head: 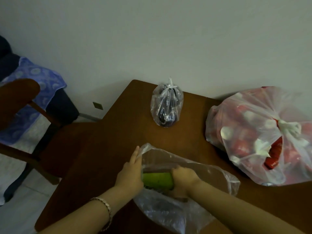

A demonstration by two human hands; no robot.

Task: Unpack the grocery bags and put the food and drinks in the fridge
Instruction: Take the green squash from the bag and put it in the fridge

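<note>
Two hands, right fingers (176, 171) clamped on smooth green cylinder (157, 179), left fingers (135, 157) seemingly pinching crinkly bag (168, 213).

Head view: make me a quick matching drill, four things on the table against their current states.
Things: 1 green vegetable; 2 small clear bag; 3 large bag of red items; 4 open clear bag.
States: A knotted, right side of the table; B gripped by the right hand; C rim held by the left hand; D knotted, far edge.
Pairs: 1-B; 2-D; 3-A; 4-C.
</note>
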